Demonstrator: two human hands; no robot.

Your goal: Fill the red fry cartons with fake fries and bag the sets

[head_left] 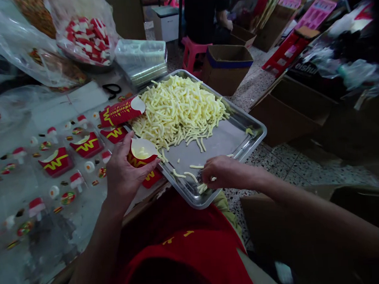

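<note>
My left hand [125, 166] is closed round a small red carton [136, 161] with a yellow zigzag mark, tilted with its white mouth up. A few pale yellow sticks like fries show inside it. The carton is at the left edge of a metal tray [219, 142]. A large heap of pale yellow fry-shaped sticks [178, 111] covers the tray's far side. Over the near corner, my right hand [221, 172] has its fingers curled onto several loose sticks [202, 188]; its fingertips are partly hidden.
A stack of red cartons [120, 113] lies left of the heap. Filled clear packs with small toy foods [68, 197] cover the table. Behind are a bag of red-and-white pieces [87, 39], clear plastic trays [142, 59] and black scissors [112, 91]. Cardboard boxes [226, 68] stand on the floor near a seated person.
</note>
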